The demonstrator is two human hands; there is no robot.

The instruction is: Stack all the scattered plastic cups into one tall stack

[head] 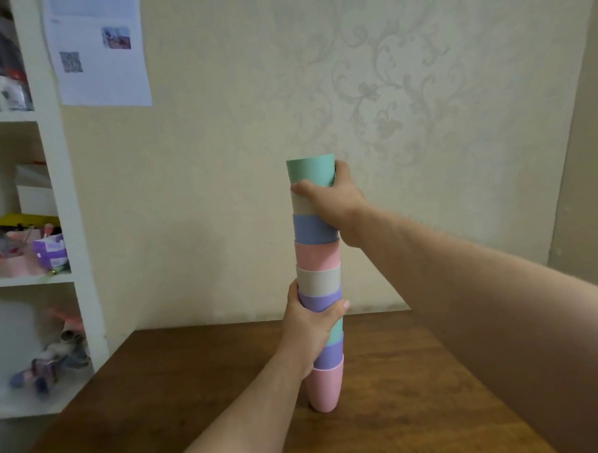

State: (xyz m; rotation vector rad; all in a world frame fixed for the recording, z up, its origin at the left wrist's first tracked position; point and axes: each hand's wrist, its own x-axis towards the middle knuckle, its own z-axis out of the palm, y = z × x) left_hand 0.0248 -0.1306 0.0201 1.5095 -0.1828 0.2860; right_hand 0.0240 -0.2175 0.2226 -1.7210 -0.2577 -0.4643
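Note:
One tall stack of plastic cups (317,256) stands upright on the brown wooden table (400,376), its pink bottom cup (323,389) resting on the tabletop. The nested cups are green, beige, blue, pink and purple. My left hand (310,325) wraps around the lower part of the stack, over the purple and green cups. My right hand (334,199) grips the upper part, thumb in front just under the green top cup (310,171). No loose cups show on the table.
A white shelf unit (60,202) full of small items stands at the left, close to the table's left edge. Papers (98,50) hang on the patterned wall behind the table.

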